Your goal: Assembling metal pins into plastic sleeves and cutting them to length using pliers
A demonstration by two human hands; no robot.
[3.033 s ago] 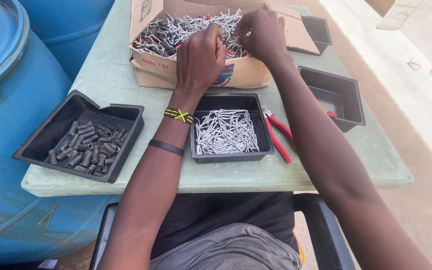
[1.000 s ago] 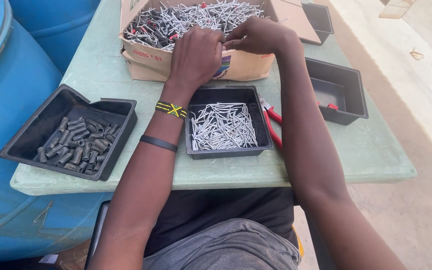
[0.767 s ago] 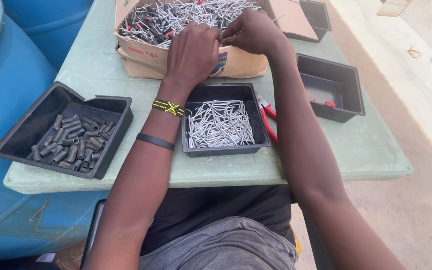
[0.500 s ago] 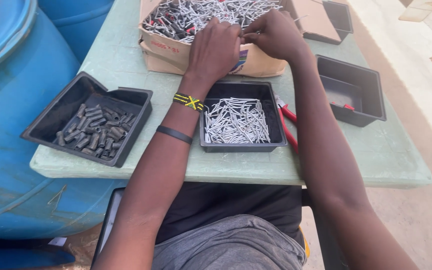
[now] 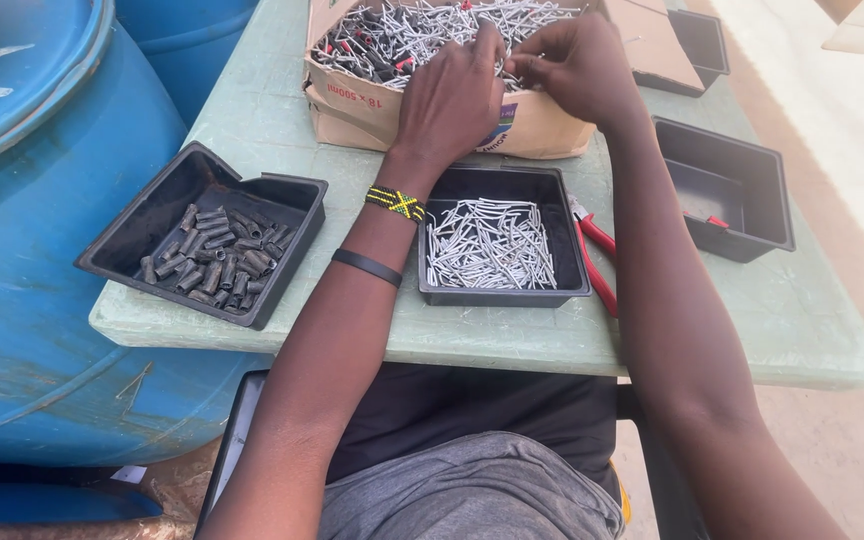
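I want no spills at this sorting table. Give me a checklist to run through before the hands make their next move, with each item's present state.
1. Left hand over the cardboard box, on the pile of metal pins: ok.
2. Right hand at the same pile: ok; whether it pinches a pin: cannot tell.
3. Middle tray of sorted pins flat on the table, inside its edge: ok.
4. Left tray of dark sleeves wholly on the table: not ok, its corner overhangs the edge.
5. Red-handled pliers lie beside the middle tray, off the hands' path: ok.
6. Right tray has room: ok, nearly empty.
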